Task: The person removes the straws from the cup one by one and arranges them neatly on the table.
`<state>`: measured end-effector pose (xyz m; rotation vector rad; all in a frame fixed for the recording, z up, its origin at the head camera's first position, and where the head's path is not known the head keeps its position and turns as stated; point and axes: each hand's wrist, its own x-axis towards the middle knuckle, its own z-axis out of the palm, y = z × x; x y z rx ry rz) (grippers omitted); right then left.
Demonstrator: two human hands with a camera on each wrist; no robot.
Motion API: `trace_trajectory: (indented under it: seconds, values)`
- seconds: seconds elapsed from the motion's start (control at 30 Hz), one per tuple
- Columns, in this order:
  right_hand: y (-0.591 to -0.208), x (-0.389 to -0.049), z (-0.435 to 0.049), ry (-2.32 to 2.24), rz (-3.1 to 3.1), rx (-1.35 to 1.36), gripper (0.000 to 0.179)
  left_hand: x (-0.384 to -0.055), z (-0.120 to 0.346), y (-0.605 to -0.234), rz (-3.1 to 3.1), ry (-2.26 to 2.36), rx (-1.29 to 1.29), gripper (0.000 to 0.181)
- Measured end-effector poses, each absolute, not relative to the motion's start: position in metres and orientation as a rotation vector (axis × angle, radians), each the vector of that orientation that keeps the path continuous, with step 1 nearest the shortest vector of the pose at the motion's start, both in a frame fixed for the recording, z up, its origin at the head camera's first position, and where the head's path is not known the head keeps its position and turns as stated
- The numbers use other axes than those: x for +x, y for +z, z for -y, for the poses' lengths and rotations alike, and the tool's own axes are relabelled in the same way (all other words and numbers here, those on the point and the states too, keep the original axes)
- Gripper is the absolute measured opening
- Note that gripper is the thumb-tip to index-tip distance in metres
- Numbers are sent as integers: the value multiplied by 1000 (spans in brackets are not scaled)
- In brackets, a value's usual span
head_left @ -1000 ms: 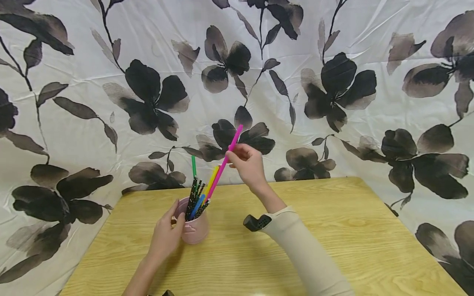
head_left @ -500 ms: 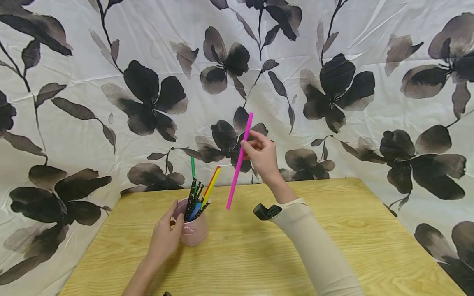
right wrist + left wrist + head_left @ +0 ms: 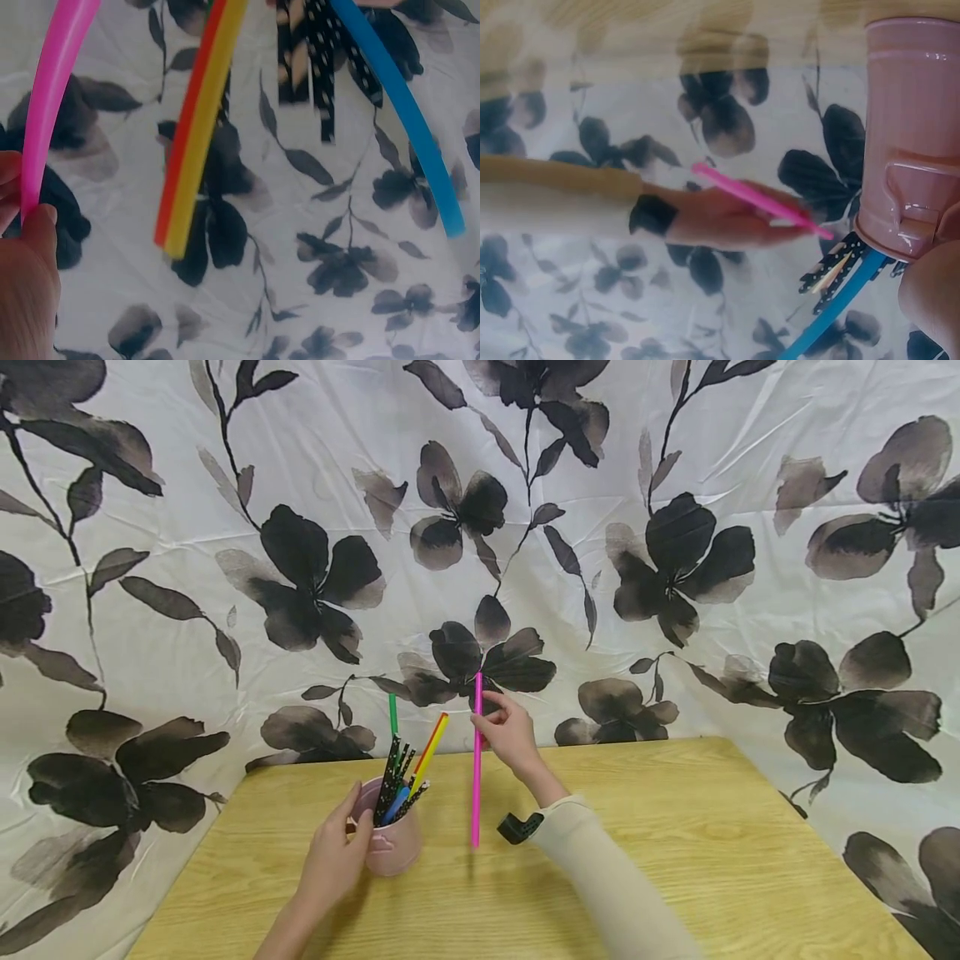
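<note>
In the head view my left hand (image 3: 333, 843) holds the side of a small pink cup (image 3: 395, 850) that stands on the table. Inside the cup lean several straws: black dotted straws (image 3: 387, 781), a green straw (image 3: 393, 714), a blue straw (image 3: 840, 304), and a red straw (image 3: 187, 127) beside a yellow straw (image 3: 206, 127). To the cup's right, my right hand (image 3: 510, 735) pinches a long pink straw (image 3: 477, 785) between thumb and fingers. That straw hangs nearly upright, its lower end low over the table; whether it touches cannot be told.
A light wooden table (image 3: 637, 852) lies under both hands. Behind and around it hangs a white cloth (image 3: 570, 635) with dark flowers. A black device (image 3: 519, 828) sits at my right wrist.
My right hand has drawn the pink straw out of the cup, moved it right, then lowered it and turned it closer to upright. My left hand has stayed on the cup.
</note>
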<state>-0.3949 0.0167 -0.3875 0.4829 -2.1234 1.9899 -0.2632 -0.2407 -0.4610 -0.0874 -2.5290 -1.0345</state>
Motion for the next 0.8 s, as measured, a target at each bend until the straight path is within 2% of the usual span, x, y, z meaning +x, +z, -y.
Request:
trace_trajectory:
  seconds: [0.4, 0.8]
  values:
    - [-446, -402, 2, 1858, 2297, 319, 39, -262, 240, -463, 2528, -1040, -74, 52]
    - [-475, -400, 15, 1773, 2385, 236, 35, -263, 240, -462, 2519, -1028, -64, 52]
